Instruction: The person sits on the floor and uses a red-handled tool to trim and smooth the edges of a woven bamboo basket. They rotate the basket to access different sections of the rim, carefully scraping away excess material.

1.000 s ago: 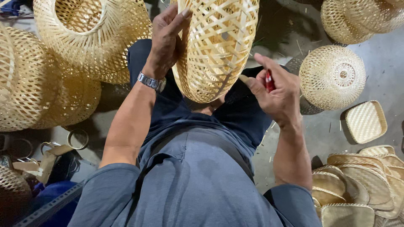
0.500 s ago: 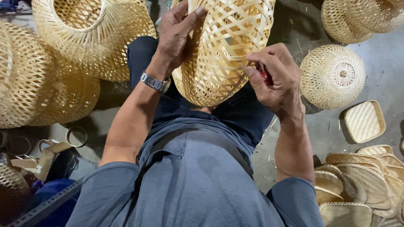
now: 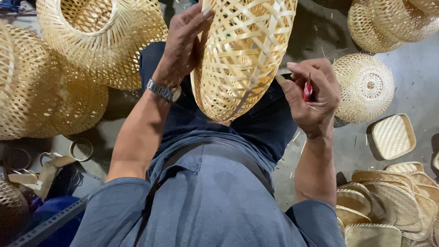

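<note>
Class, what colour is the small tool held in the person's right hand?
Red, seen in the head view: the small tool sits in the right hand.

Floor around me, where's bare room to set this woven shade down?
Bare grey floor lies right of the round woven shade, above the small square tray. The stacked trays crowd the lower right; the big woven shades fill the left.
</note>
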